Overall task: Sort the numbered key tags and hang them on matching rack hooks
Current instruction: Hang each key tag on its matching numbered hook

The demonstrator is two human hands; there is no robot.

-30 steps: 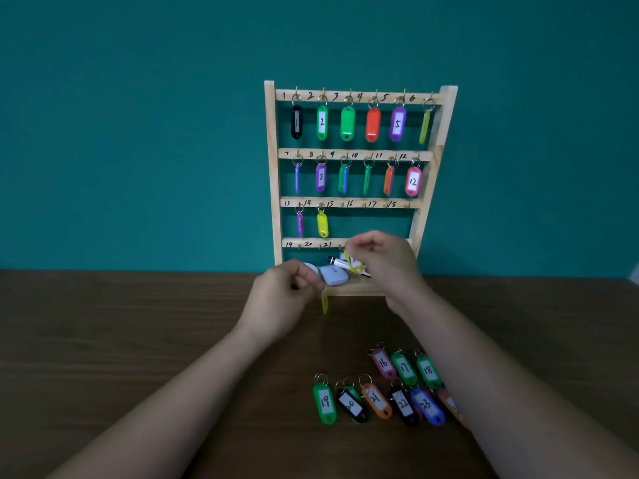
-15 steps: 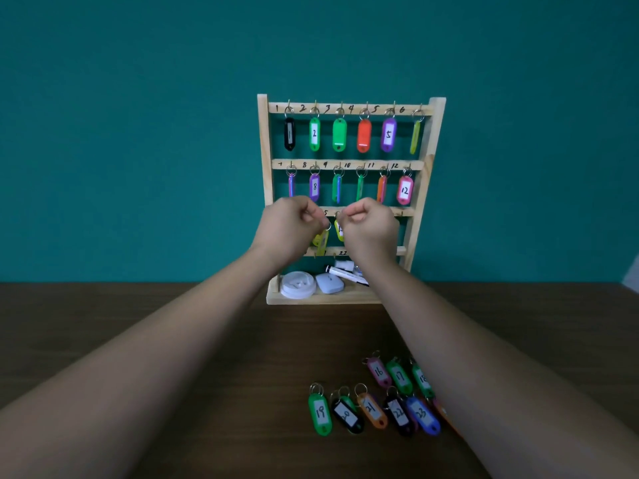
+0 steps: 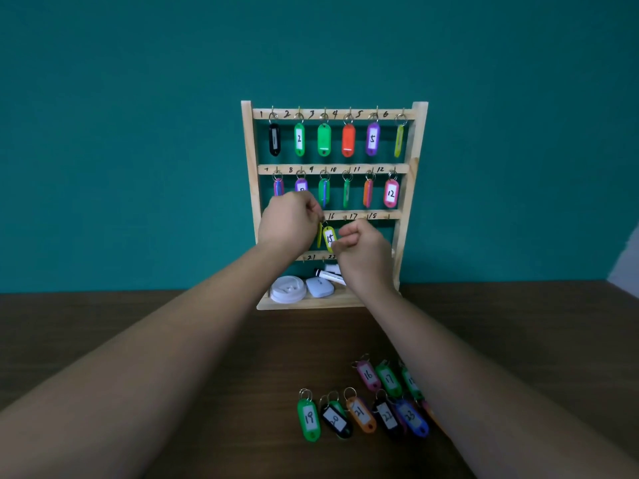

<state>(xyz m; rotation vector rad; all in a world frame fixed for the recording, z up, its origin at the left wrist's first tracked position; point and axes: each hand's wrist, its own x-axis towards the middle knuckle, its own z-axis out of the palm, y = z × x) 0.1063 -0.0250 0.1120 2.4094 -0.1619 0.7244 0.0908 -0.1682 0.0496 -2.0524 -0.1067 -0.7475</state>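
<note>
Head view: left hand [image 3: 290, 224] pinches the metal ring atop the yellow plastic key tag marked 15 [image 3: 329, 238], which hangs at the third rail of the upright wooden rack [image 3: 248, 160]. The hook's label is hidden by the fingers. Right hand [image 3: 364, 252] is curled just beside the tag's lower edge; whether it holds the tag cannot be told.

Judgement: seat the ring fully over the hook tip before release. Steady the tag body so it does not swing into the edge-on yellow tag [image 3: 319, 235] alongside. Loose numbered tags [image 3: 308, 418] wait on the dark wooden table [image 3: 86, 316].
</note>
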